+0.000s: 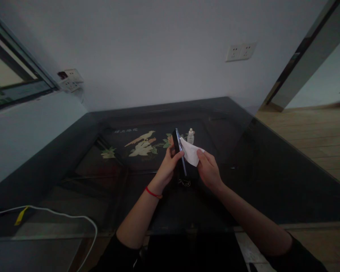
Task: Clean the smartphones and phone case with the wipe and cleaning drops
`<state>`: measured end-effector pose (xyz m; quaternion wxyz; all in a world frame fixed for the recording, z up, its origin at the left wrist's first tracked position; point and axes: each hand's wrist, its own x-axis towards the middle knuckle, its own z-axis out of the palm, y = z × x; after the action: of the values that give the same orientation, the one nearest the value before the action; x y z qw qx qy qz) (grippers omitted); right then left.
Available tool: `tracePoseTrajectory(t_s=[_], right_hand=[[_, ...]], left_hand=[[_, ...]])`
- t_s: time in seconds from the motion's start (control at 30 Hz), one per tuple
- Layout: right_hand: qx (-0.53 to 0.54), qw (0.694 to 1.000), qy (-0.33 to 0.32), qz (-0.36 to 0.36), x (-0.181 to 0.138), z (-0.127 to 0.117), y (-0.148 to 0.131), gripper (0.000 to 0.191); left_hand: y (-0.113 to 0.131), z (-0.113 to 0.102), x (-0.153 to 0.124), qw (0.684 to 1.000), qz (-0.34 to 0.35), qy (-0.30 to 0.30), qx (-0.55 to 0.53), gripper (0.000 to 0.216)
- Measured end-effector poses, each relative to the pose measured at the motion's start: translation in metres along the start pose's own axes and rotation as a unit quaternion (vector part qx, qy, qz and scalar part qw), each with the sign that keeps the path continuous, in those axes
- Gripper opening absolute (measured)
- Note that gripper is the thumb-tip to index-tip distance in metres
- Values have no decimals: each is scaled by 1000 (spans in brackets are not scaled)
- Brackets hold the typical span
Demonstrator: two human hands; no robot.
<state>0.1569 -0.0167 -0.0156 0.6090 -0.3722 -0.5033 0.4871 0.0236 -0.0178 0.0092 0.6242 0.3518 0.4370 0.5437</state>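
Note:
My left hand (169,163) grips a phone (179,145) near the middle of the dark table, the phone tilted so that I see mostly its narrow edge. In my right hand (208,168) a white wipe (190,152) is pinched between thumb and fingers, its far corner up against the phone's side. A small clear bottle (190,136) with a white cap stands upright just behind the wipe, which hides its lower part. Below the phone lies a small dark, shiny item (184,183) that I cannot make out.
The glossy dark table (260,177) bears a bird-and-flower picture (143,145). A white cable (59,215) with a yellow tag (22,215) crosses its left front edge. Wall sockets (240,51) sit above the table, and more sockets (70,80) are at the left corner by a window.

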Motion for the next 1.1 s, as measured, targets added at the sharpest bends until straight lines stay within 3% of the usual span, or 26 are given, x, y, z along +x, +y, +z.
tracePoseTrajectory(t_s=[0.13, 0.23, 0.27, 0.37, 0.43, 0.5, 0.6, 0.77, 1.0, 1.1], right_hand=[[-45, 996, 55, -53, 10, -11, -9, 41], [-127, 967, 152, -159, 18, -25, -24, 40], [-168, 953, 155, -197, 20, -28, -30, 39], [-302, 906, 48, -292, 21, -31, -42, 37], [-380, 861, -51, -335, 20, -28, -44, 40], [-432, 818, -110, -363, 19, -24, -43, 41], [-458, 785, -145, -391, 16, -20, -40, 42], [-460, 757, -195, -421, 4, -11, -33, 43], [-456, 683, -311, -479, -11, 2, -25, 42], [-473, 689, -280, -473, -5, 1, -27, 39]], left_hand=[[3, 0, -2, 991, -70, -70, -88, 37], [2, 1, -3, 958, -163, -166, -165, 48], [1, 2, -4, 945, -184, -194, -187, 53], [-5, 5, -7, 919, -212, -242, -226, 55], [-9, 6, -8, 917, -213, -233, -244, 48], [-13, 6, -8, 920, -222, -198, -256, 40], [-18, 3, -6, 926, -236, -138, -260, 37], [-19, -3, -2, 926, -219, -72, -298, 46], [-18, -5, 9, 917, -162, -126, -341, 69], [-19, -3, 6, 920, -161, -109, -341, 65]])
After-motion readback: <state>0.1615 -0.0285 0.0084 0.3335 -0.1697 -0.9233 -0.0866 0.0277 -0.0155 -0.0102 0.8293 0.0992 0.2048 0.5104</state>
